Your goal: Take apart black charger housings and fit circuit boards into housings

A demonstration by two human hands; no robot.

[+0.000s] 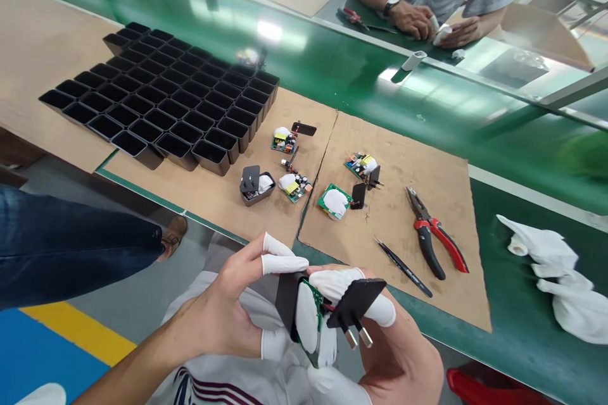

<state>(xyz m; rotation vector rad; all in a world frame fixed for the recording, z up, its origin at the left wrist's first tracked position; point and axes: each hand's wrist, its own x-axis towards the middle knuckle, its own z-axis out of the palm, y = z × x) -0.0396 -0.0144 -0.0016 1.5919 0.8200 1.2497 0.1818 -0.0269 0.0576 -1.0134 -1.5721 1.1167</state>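
Head view: left hand (232, 310) curled round case (287, 305), right hand (389, 357) pinching circuit board (308, 319), before desk's (517, 342) near edge. Likely insertion step; next needs straight alignment.

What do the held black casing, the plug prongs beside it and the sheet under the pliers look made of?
Held casing: probably molded plastic, satin black; smooth, uniformly dark walls.
Plug prongs: likely metal, polished; bright silvery highlights.
Sheet under the pliers: apparently cardboard, matte brown, with uneven cut edges.
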